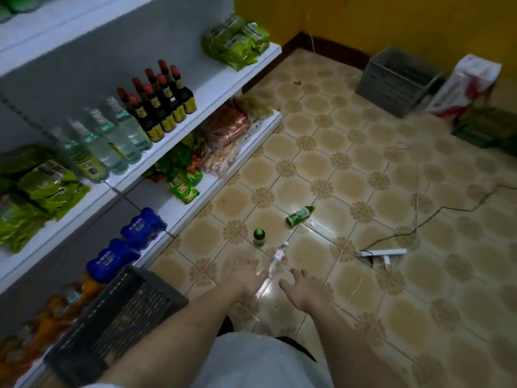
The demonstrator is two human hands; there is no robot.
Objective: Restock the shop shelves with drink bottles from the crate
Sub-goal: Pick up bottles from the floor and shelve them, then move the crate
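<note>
Patterned tile floor (349, 163), yellow wall (391, 18); left hand (246, 275), right hand (302, 287) both released

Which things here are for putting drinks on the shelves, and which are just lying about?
For the job:
- dark crate
- clear bottle on the floor between the left hand and right hand
- green bottle lying on its side
- small upright green bottle
- shelves

Just lying about:
- power strip
- grey basket
- white and red box
</note>
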